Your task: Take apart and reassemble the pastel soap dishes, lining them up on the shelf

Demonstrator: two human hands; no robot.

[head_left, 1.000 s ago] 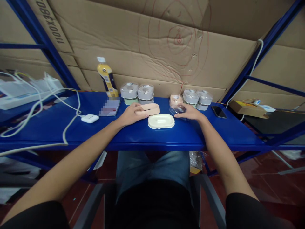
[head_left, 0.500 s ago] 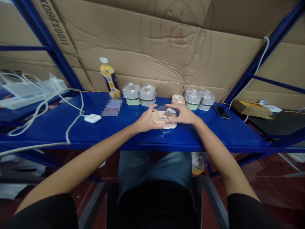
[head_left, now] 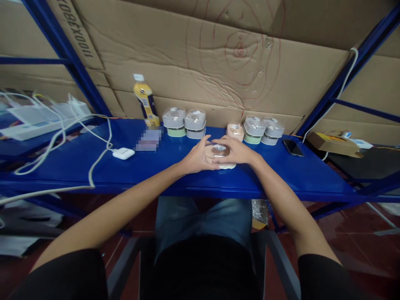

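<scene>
In the head view, a peach oval ring-shaped piece (head_left: 211, 153) is held between both hands above the blue tabletop. A clear domed lid (head_left: 220, 148) with a small label sits on top of it. My left hand (head_left: 196, 158) curls round the left side of the peach piece, thumb up. My right hand (head_left: 239, 151) grips the lid and the piece from the right, its fingers across the front. Below them, the edge of a cream oval tray (head_left: 228, 166) shows; whether the piece touches it I cannot tell.
Stacked lidded containers stand at the back left (head_left: 184, 123) and back right (head_left: 263, 130), beside a peach lidded box (head_left: 235, 131). A yellow bottle (head_left: 146, 102), white earbud case (head_left: 123, 153), white cables (head_left: 93, 166) and a phone (head_left: 293, 147) lie around.
The peach piece went right, over the cream tray, in my left hand. My right hand brought the clear lid from the right onto it. Both hands now close round them.
</scene>
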